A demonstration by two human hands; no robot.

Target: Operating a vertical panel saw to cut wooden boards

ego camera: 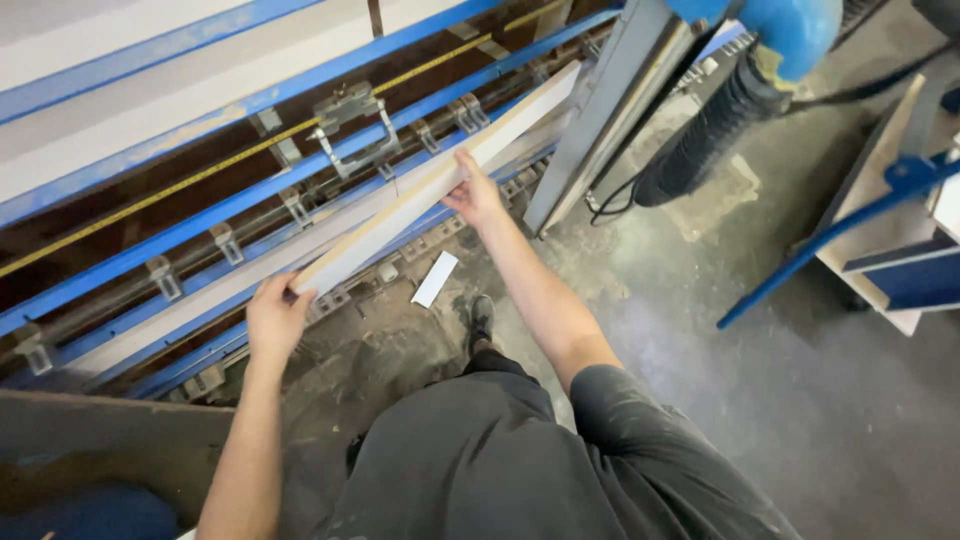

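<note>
A long pale wooden strip (pixel 420 195) lies slanted along the lower rail of a blue vertical panel saw (pixel 180 240). My left hand (pixel 275 318) grips the strip's near end. Farther up the strip, my right hand (pixel 475 195) holds its edge, fingers wrapped over it. The strip's far end reaches the grey saw beam (pixel 610 100).
A small white offcut (pixel 435 278) lies on the dusty concrete floor by my black shoe (pixel 481 320). A black ribbed dust hose (pixel 705 135) hangs from a blue fitting at top right. A blue-framed cart with boards (pixel 890 230) stands at the right. A yellow measuring tape runs along the saw frame.
</note>
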